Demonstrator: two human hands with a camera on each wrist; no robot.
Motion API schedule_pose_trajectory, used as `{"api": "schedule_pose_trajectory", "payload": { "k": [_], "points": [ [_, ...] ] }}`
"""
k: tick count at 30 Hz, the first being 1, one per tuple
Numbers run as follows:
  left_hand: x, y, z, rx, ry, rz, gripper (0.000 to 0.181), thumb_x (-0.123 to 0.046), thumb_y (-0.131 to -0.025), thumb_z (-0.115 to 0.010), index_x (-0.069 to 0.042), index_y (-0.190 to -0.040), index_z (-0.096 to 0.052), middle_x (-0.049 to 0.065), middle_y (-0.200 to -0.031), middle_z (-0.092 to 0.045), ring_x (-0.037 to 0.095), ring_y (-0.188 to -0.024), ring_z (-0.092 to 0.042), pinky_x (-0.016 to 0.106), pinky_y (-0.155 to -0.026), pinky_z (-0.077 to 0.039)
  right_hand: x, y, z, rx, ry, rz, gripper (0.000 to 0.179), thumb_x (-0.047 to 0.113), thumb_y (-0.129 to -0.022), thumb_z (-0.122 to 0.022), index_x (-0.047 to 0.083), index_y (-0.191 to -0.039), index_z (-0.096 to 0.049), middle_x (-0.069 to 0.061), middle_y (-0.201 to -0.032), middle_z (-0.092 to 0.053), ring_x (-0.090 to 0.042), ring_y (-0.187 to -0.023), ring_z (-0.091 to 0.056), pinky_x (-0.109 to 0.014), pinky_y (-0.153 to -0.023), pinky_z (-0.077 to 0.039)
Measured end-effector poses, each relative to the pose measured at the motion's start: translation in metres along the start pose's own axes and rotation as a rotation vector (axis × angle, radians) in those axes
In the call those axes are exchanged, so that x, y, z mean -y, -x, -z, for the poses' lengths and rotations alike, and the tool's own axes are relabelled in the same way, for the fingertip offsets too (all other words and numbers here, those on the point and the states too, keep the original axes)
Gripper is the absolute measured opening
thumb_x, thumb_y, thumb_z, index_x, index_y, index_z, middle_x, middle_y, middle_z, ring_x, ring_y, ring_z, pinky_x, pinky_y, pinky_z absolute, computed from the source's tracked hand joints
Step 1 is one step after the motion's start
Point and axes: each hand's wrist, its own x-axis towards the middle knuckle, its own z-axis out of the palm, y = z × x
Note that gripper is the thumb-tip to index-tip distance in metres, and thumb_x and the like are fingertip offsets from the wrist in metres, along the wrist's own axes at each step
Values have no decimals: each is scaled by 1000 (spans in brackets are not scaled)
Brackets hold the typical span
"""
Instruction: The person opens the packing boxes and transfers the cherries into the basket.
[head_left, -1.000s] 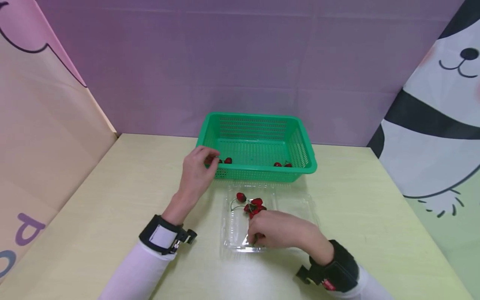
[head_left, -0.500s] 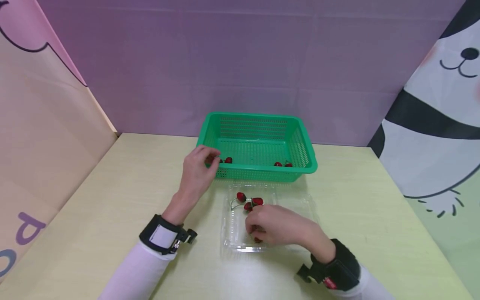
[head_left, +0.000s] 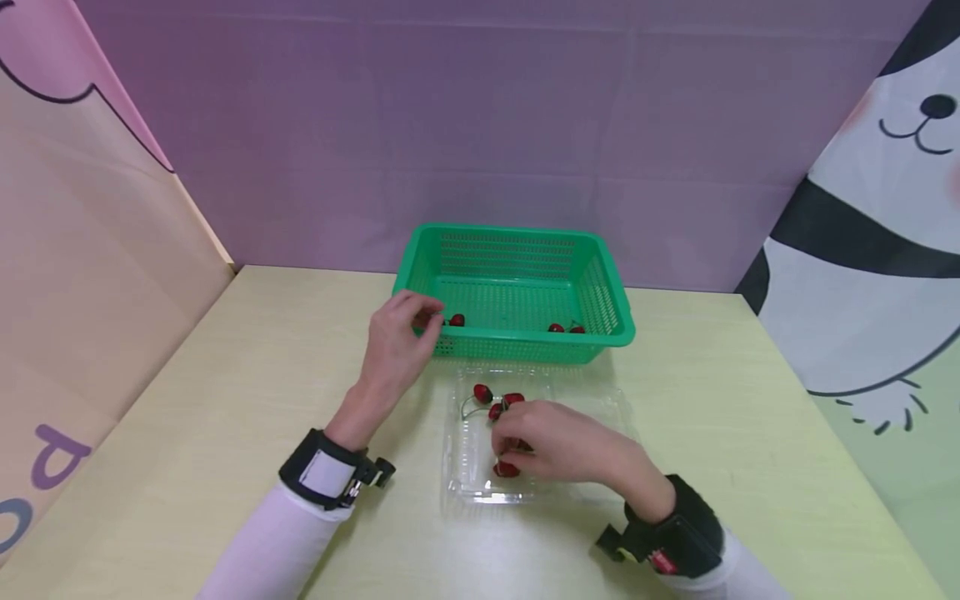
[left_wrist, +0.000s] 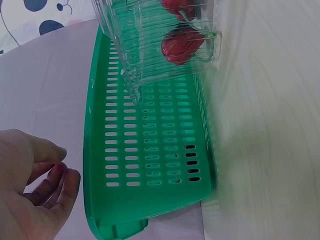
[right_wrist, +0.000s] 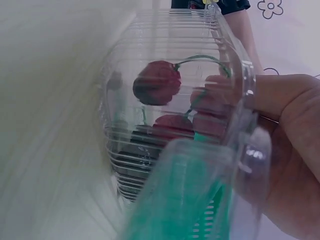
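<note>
My right hand [head_left: 551, 437] reaches into a clear plastic clamshell box [head_left: 468, 479], its fingertips pinching the stem of a red cherry [right_wrist: 157, 82]. In the head view this cherry [head_left: 507, 470] shows just below the fingers. Several more cherries with green stems [head_left: 482, 393] lie in the box's back half, partly covered by the hand. My left hand [head_left: 401, 333] stays at the front left corner of a green basket [head_left: 517, 337]. Its fingers are loosely curled and nothing shows between thumb and fingertips [left_wrist: 72, 177].
Inside the basket, one cherry [head_left: 457, 320] sits near the left hand and a pair of cherries [head_left: 557, 328] lies at the front right. The box's clear lid [head_left: 600, 408] spreads to the right on the pale table [head_left: 735, 433]. Behind the basket is a purple backdrop [head_left: 487, 117].
My right hand has shifted slightly back within the box, and the cherry below its fingers has come more into view. The left hand has barely moved.
</note>
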Motion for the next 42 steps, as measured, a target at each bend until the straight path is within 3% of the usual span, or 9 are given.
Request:
{"api": "schedule_pose_trajectory", "payload": {
  "k": [8,14,22,30,36,42],
  "points": [
    [0,0,-2,8,23,-18,12,9,-84,-69,3,-94,-71,7,-91,-62,17,-76,-64,27,-67,-54,1,2,5,-50,-19,25,11,7,-88,-73,17,-89,-68,16,-80,-55,-10,-77,-57,-13,-71,-44],
    [-2,1,-4,27,47,-33,13,9,-84,-70,2,-95,-71,6,-91,-62,16,-77,-64,23,-68,-53,-1,3,6,-110,-49,39,11,8,-89,-73,18,-89,-67,16,-83,-55,-3,-77,-54,-13,-72,-45],
    [-5,1,-4,39,37,-42,12,8,-84,-70,2,-95,-71,5,-91,-62,15,-77,-64,18,-68,-52,-3,4,9,-288,-128,68,9,6,-89,-71,14,-91,-67,15,-87,-59,-2,-79,-56,-23,-72,-51],
    [-6,1,-6,45,47,-50,12,9,-84,-70,1,-93,-71,5,-89,-61,16,-76,-64,21,-68,-53,-7,7,13,-441,-155,107,14,3,-86,-74,12,-94,-67,13,-90,-62,-5,-83,-58,-22,-76,-50],
    [-7,1,-6,56,64,-62,12,10,-84,-69,1,-92,-71,5,-90,-62,16,-77,-63,23,-68,-53,-12,6,13,-473,-177,110,15,-1,-86,-72,10,-95,-67,8,-92,-64,-6,-86,-62,-27,-77,-53],
    [-8,2,-7,77,66,-78,13,10,-84,-69,0,-92,-71,3,-91,-62,14,-77,-62,26,-68,-54,-14,8,15,-483,-202,71,13,-1,-88,-71,7,-97,-67,2,-91,-66,-7,-86,-63,-23,-78,-53]
  ]
}}
